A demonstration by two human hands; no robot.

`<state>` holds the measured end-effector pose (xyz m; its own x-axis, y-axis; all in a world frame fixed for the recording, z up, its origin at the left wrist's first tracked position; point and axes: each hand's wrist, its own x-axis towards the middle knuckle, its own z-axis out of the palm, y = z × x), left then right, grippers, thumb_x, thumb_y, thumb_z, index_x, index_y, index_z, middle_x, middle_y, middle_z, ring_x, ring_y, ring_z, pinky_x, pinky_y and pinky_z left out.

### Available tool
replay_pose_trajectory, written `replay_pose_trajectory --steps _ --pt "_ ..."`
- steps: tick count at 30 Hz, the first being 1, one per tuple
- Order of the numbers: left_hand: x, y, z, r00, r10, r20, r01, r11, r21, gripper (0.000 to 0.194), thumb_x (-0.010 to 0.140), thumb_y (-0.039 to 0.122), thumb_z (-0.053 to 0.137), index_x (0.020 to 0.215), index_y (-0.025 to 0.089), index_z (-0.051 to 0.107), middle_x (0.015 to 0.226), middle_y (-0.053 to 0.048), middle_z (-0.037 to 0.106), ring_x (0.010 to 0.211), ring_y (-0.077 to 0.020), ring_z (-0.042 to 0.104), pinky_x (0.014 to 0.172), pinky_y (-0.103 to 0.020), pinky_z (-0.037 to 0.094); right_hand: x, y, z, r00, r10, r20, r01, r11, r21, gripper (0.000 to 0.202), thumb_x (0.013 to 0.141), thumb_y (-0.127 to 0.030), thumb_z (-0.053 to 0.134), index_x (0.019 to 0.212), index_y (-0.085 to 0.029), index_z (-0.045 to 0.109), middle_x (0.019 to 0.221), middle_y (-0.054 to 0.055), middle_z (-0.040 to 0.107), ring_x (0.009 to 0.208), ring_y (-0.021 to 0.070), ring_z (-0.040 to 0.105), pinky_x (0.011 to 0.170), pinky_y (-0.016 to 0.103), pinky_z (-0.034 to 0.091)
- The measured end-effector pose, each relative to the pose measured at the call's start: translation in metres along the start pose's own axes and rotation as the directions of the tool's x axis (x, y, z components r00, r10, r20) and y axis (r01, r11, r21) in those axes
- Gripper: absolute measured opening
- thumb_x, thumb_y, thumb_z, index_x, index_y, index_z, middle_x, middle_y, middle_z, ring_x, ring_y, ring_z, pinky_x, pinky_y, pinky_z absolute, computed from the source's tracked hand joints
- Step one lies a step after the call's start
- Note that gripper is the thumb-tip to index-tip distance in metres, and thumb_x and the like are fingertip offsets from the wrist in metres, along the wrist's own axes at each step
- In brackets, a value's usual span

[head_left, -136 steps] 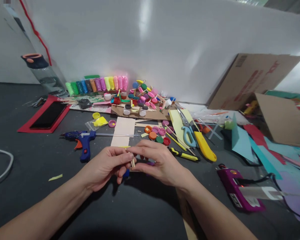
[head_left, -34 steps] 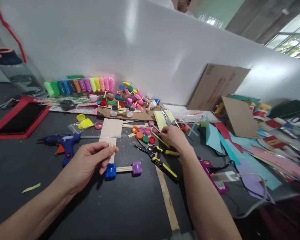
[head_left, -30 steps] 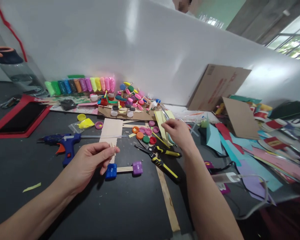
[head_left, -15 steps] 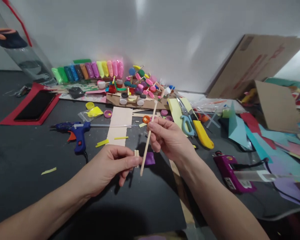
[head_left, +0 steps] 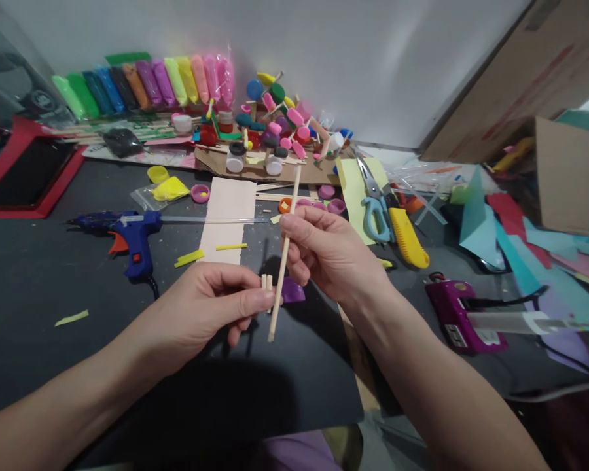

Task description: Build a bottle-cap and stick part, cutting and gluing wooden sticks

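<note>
My left hand (head_left: 230, 301) is closed, pinching two short wooden sticks (head_left: 266, 282) upright between thumb and fingers. In my right hand (head_left: 324, 252) a longer wooden stick (head_left: 279, 288) is pinched near its upper part, slanting down beside the short ones. Its lower end hangs just right of my left thumb; whether it touches the short sticks I cannot tell. Behind my hands a purple square piece (head_left: 293, 290) lies on the dark table. Past my left hand are a cream strip of card (head_left: 230, 203) and yellow strips (head_left: 232, 246).
A blue glue gun (head_left: 136, 242) lies at left. Scissors (head_left: 374, 206) and a yellow cutter (head_left: 408, 239) rest at right, near a purple power strip (head_left: 459, 314). Clay packets (head_left: 147, 82) and small colourful models (head_left: 275, 124) line the back, with cardboard (head_left: 525, 78) leaning at right.
The view has tilted down and come closer, so the table things sit higher in the picture. Both hands keep their sticks in nearly the same pose.
</note>
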<state>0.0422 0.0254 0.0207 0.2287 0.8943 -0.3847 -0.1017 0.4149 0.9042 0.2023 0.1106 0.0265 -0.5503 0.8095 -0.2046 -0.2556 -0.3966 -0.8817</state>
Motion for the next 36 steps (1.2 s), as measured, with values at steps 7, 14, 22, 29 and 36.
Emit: replay_pose_trajectory --steps 7,14,22,29,36 --pt "0.002 -0.001 0.000 0.998 0.049 0.042 -0.045 0.995 -0.086 0.017 0.087 0.033 0.063 0.080 0.019 0.070 0.073 -0.002 0.065 0.057 -0.0107 0.060 0.052 -0.019 0.049 0.000 0.000 -0.002 0.999 -0.019 0.047 0.019 1.000 -0.005 0.028 0.079 -0.029 0.076 0.065 -0.017 0.055 0.048 -0.007 0.060 0.030 0.0056 0.050 0.030 0.013 0.034" --pt "-0.001 0.005 0.005 0.989 -0.094 0.111 0.123 0.947 -0.296 0.009 0.084 0.020 0.059 0.076 0.020 0.056 0.067 0.003 0.055 0.047 -0.0069 0.045 0.037 -0.014 0.036 -0.002 -0.002 0.000 0.999 0.006 0.044 -0.004 0.999 -0.050 0.031 0.075 -0.033 0.079 0.066 -0.017 0.055 0.046 -0.007 0.060 0.030 0.0053 0.049 0.031 0.013 0.034" --pt "-0.001 -0.001 0.005 0.991 -0.065 0.119 0.085 0.982 -0.169 0.032 0.083 0.042 0.070 0.071 0.018 0.053 0.049 0.010 0.038 0.041 -0.0020 0.027 0.039 -0.012 0.021 -0.007 0.002 0.008 0.997 -0.023 0.077 0.040 0.972 -0.231 0.033 0.081 -0.046 0.071 0.072 -0.019 0.054 0.051 -0.008 0.057 0.035 0.0060 0.047 0.036 0.017 0.036" --pt "0.001 0.009 -0.003 0.974 0.089 -0.207 -0.141 0.958 -0.251 0.028 0.077 0.038 0.078 0.078 0.018 0.058 0.058 0.005 0.060 0.036 0.0004 0.033 0.036 -0.011 0.021 -0.022 -0.049 -0.033 0.934 -0.357 0.025 0.109 0.216 -0.970 0.024 0.091 -0.043 0.059 0.090 -0.020 0.066 0.083 0.001 0.069 0.072 0.0149 0.059 0.065 0.027 0.042" --pt "0.007 0.013 -0.007 0.948 0.065 -0.311 -0.195 0.892 -0.408 0.034 0.066 0.034 0.086 0.073 0.015 0.058 0.061 0.004 0.062 0.036 0.0022 0.032 0.033 -0.008 0.022 -0.061 -0.035 -0.070 0.981 -0.157 -0.112 -0.147 -0.234 -0.961 0.018 0.086 -0.037 0.066 0.080 -0.020 0.064 0.080 0.006 0.070 0.069 0.0207 0.064 0.060 0.029 0.041"
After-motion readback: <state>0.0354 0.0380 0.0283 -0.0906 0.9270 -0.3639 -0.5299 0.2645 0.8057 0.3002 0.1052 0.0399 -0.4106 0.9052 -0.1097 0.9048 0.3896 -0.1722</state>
